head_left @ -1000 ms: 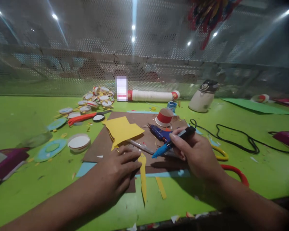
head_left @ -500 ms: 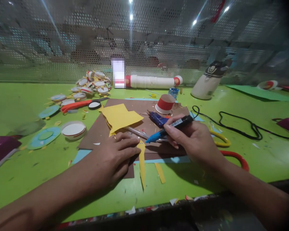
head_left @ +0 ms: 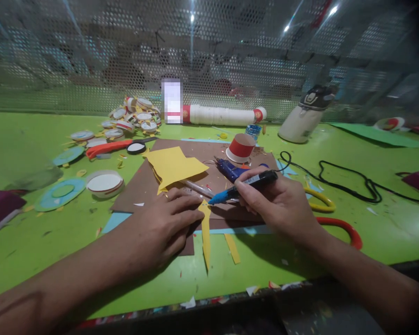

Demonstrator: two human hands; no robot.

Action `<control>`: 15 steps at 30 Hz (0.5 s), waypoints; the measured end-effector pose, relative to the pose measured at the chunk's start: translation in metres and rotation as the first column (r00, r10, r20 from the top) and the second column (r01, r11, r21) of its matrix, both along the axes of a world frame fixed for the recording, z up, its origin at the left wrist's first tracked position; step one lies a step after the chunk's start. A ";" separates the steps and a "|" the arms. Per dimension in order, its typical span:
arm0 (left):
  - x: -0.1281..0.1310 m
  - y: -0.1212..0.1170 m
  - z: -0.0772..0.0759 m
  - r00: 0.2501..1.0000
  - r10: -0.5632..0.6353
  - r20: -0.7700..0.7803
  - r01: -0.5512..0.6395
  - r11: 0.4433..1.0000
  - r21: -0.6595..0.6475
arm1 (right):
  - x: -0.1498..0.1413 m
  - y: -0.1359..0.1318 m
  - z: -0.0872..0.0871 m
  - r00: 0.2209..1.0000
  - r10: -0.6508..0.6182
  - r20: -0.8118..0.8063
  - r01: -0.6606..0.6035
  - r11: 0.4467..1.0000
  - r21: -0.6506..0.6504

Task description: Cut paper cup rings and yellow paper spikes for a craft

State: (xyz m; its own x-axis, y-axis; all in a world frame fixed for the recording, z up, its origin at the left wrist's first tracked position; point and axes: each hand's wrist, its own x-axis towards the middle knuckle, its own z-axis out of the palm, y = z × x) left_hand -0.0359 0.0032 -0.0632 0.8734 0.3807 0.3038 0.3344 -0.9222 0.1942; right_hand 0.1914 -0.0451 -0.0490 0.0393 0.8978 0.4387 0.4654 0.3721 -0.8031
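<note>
My right hand [head_left: 275,200] grips a black marker pen [head_left: 254,182] with a blue front end. Its tip points down at the upper end of a pointed yellow paper strip [head_left: 206,232], where small dark marks show. I cannot tell whether the tip touches the paper. My left hand [head_left: 171,221] lies fairly flat, its fingertips pressing on the strip's upper part from the left. Under both are brown card sheets [head_left: 132,195]. Just behind the fingers lies a larger piece of yellow paper [head_left: 172,167], with a clear stick [head_left: 199,188] partly beneath it.
A blue glue gun [head_left: 228,170] and a red paper cup [head_left: 242,148] stand behind the marker. Scissors with red and yellow handles [head_left: 342,228] lie right. An orange-handled cutter [head_left: 108,149], several decorated paper discs [head_left: 61,193] and a tape roll [head_left: 136,148] are left. A bottle [head_left: 300,118] stands behind.
The marker's tip has shifted slightly left and down to the top of the yellow strip. My left hand stays on the strip. The camera view has tilted a little.
</note>
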 end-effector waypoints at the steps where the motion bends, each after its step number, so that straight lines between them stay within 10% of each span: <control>1: 0.000 0.000 0.000 1.000 0.000 0.000 0.000 1.000 -0.006 | 0.000 0.000 0.000 1.000 -0.007 0.009 0.007 1.000 0.005; 15: 0.001 -0.005 0.001 0.997 0.040 0.071 -0.034 0.995 -0.089 | 0.001 0.001 -0.004 0.999 -0.024 0.039 0.023 1.000 0.017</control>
State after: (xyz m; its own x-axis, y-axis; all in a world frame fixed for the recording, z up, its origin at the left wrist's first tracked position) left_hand -0.0349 -0.0017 -0.0619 0.8352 0.4404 0.3294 0.3501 -0.8877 0.2990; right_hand 0.1928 -0.0444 -0.0529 0.0428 0.8893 0.4553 0.5048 0.3740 -0.7780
